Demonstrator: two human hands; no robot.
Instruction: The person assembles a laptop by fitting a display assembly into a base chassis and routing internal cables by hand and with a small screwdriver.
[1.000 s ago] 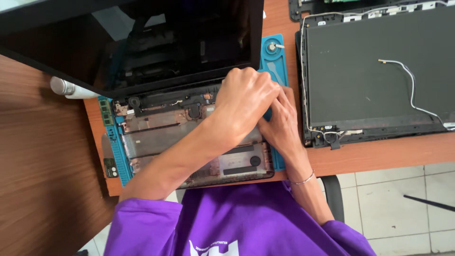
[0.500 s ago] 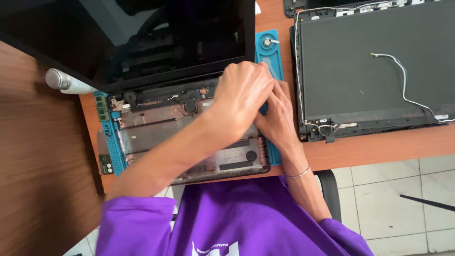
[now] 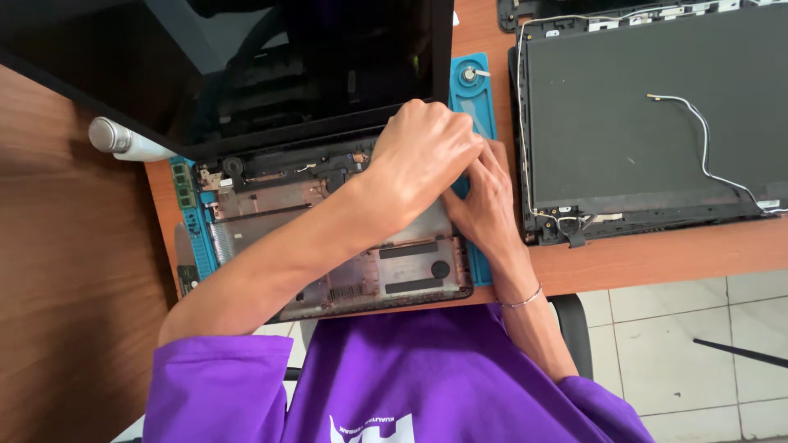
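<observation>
The opened laptop base (image 3: 328, 246) lies at the counter's (image 3: 657, 254) six o'clock edge. Left hand (image 3: 427, 160) clenched, right hand (image 3: 484, 205) pressing its three o'clock corner; grasp unclear. Likely stiff, fragile: hold edges.

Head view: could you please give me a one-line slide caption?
Both hands, left hand over right hand, press at the opened laptop base on a blue mat.

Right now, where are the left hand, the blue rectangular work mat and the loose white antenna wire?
left hand (image 3: 427, 160), head view, back of the hand.
blue rectangular work mat (image 3: 474, 102), head view, bare top strip.
loose white antenna wire (image 3: 698, 131), head view, mid-curve.
</observation>
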